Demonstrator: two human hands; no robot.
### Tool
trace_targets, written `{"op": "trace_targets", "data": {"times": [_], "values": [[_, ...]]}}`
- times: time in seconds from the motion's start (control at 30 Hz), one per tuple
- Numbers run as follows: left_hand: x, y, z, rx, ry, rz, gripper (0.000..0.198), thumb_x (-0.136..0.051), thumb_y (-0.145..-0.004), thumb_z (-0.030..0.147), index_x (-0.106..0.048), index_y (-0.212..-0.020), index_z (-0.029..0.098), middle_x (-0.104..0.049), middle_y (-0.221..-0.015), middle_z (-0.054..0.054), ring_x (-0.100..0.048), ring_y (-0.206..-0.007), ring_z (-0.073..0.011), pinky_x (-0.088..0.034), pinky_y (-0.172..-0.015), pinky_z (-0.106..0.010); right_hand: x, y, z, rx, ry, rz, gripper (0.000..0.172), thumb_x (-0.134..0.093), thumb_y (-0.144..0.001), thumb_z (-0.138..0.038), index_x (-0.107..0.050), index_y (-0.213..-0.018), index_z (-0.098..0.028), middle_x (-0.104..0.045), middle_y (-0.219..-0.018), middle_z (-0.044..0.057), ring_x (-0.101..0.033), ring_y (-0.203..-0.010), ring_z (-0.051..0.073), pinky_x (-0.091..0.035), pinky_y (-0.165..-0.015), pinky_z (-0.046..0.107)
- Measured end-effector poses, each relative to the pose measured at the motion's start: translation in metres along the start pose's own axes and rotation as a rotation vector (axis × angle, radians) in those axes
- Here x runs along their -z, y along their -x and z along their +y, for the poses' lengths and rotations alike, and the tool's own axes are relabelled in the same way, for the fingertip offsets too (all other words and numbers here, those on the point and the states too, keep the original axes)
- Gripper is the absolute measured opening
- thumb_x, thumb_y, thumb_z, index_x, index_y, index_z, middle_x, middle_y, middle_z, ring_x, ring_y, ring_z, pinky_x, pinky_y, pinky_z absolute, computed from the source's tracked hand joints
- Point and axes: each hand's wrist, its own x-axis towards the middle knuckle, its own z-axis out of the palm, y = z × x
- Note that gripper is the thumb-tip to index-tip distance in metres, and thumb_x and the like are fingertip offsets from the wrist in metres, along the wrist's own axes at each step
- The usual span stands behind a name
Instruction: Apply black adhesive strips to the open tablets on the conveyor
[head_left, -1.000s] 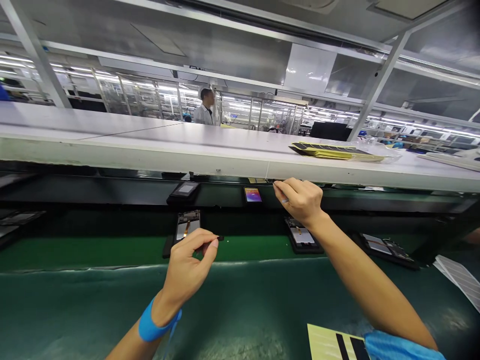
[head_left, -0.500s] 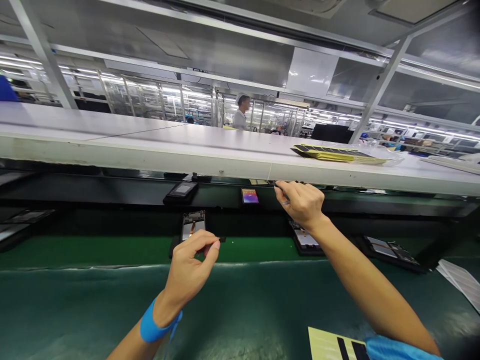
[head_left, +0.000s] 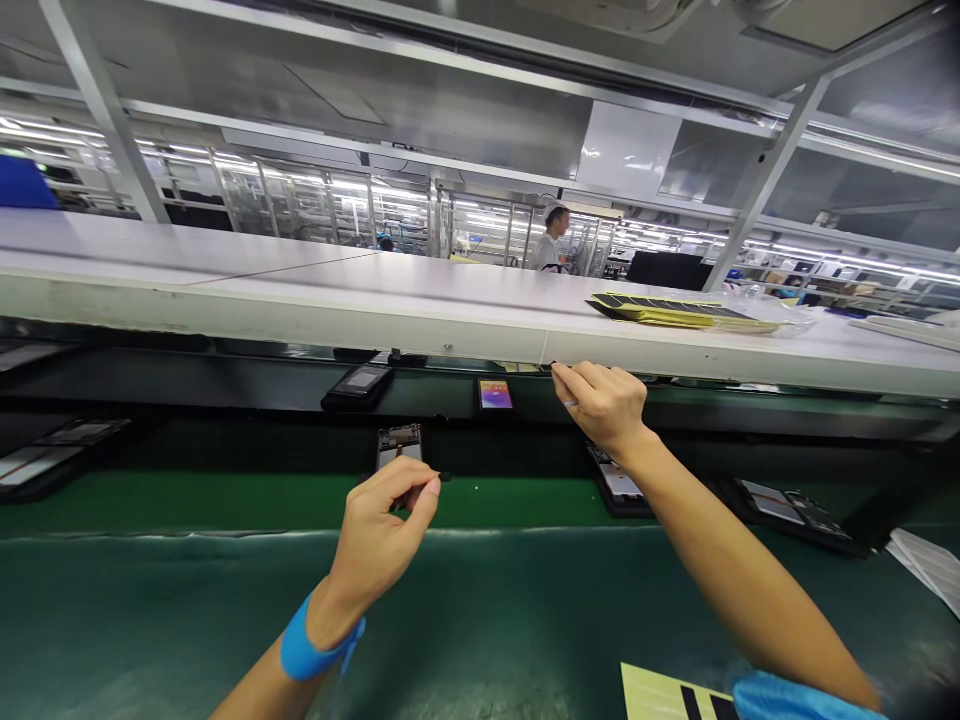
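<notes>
My left hand (head_left: 386, 525), wearing a blue wrist strap (head_left: 307, 645), is pinched on a small black strip (head_left: 445, 477) that sticks out past the fingertips. Just behind it lies an opened phone (head_left: 400, 440), partly covered by the fingers. My right hand (head_left: 604, 405) is raised at the front edge of the white shelf (head_left: 360, 315). Its fingers are closed, and a small dark bit shows at their tips; I cannot make out what it is. Below that wrist another opened phone (head_left: 621, 485) rests in a black holder, half hidden by the forearm.
On the upper black level lie a phone with a lit screen (head_left: 495, 394) and a dark device (head_left: 358, 384). More opened phones are at the left (head_left: 56, 455) and right (head_left: 795, 512). Yellow-backed sheets (head_left: 682, 312) lie on the shelf, a yellow sheet (head_left: 660, 690) on the green mat (head_left: 480, 620).
The opened phones on the lower level have shifted right, while those on the upper level have slid slightly left. Both hands stay nearly still. A person in the background has moved right.
</notes>
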Motion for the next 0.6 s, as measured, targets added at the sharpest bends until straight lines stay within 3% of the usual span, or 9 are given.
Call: {"op": "trace_targets", "data": {"times": [0.17, 0.3, 0.6], "values": [[-0.002, -0.004, -0.001, -0.027, 0.002, 0.015, 0.016, -0.06, -0.091, 0.017, -0.068, -0.077, 0.019, -0.066, -0.075, -0.001, -0.06, -0.064, -0.0123, -0.045, -0.055, -0.023, 0.007, 0.004, -0.003, 0.022, -0.039, -0.05, 0.025, -0.059, -0.1, -0.035, -0.078, -0.104, -0.02, -0.065, -0.061, -0.002, -0.052, -0.054, 0.01, -0.028, -0.059, 0.031], [-0.008, -0.016, 0.002, -0.095, 0.011, 0.056, 0.016, -0.061, -0.091, 0.014, -0.068, -0.077, 0.018, -0.066, -0.074, 0.0, -0.057, -0.062, -0.0109, -0.045, -0.055, -0.023, 0.014, 0.007, -0.005, -0.007, -0.073, -0.065, 0.027, -0.057, -0.1, -0.032, -0.076, -0.112, -0.017, -0.064, -0.059, -0.002, -0.05, -0.052, 0.01, -0.027, -0.058, 0.031], [-0.038, -0.065, -0.008, -0.428, -0.137, 0.263, 0.014, -0.061, -0.093, 0.01, -0.072, -0.097, 0.017, -0.066, -0.088, -0.004, -0.062, -0.072, -0.0127, -0.052, -0.064, -0.025, 0.047, 0.03, -0.02, 0.019, -0.193, 0.024, 0.009, -0.066, -0.095, -0.019, -0.075, -0.095, -0.016, -0.059, -0.055, -0.004, -0.047, -0.05, 0.01, -0.027, -0.056, 0.031]]}}
